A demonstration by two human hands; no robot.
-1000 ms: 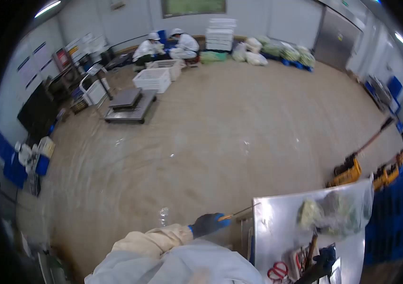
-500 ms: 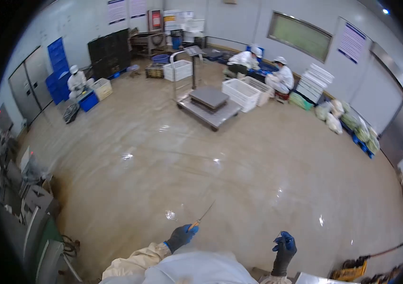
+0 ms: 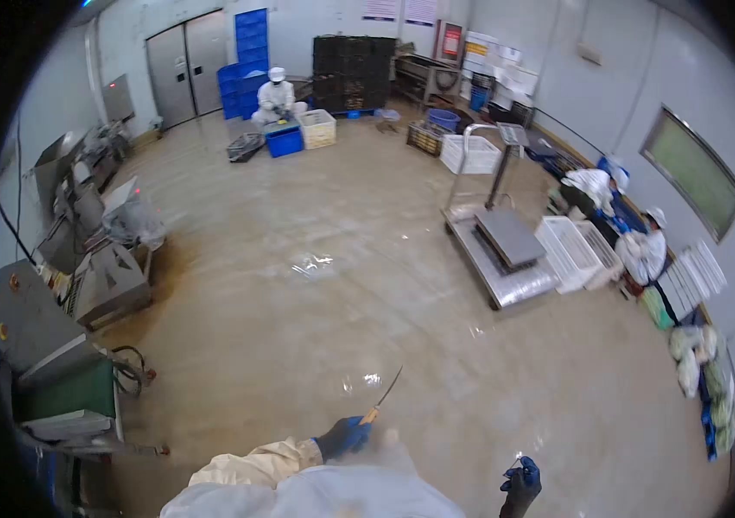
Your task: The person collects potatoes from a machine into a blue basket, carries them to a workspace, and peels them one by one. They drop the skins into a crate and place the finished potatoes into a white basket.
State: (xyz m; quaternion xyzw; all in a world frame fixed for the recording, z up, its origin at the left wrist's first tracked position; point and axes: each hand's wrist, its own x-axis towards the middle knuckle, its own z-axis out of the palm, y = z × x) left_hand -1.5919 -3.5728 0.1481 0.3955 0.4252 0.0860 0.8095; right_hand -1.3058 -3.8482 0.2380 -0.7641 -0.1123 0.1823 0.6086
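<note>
Low in the head view, my left hand [image 3: 343,438], in a dark glove with blue fingers, is closed round the light brown handle of a knife [image 3: 389,388]. The thin blade points up and away over the wet floor. At the lower right my right hand [image 3: 521,483], gloved the same way, is raised with its fingers curled together. Something thin and pale seems to show at those fingertips, too small to name. White clothing over my body fills the bottom edge between the hands.
A wheeled platform scale [image 3: 514,237] stands on the wet floor [image 3: 298,328], beside white crates [image 3: 568,255]. Machinery with a green belt [image 3: 65,393] is at the left. One person [image 3: 274,97] crouches by a blue bin [image 3: 285,140]; two others work at the right wall near bags [image 3: 687,363].
My view has turned left, so the scale and the people sit further right and the machinery shows more. The knife stays in my left hand; my right hand sits slightly lower in view.
</note>
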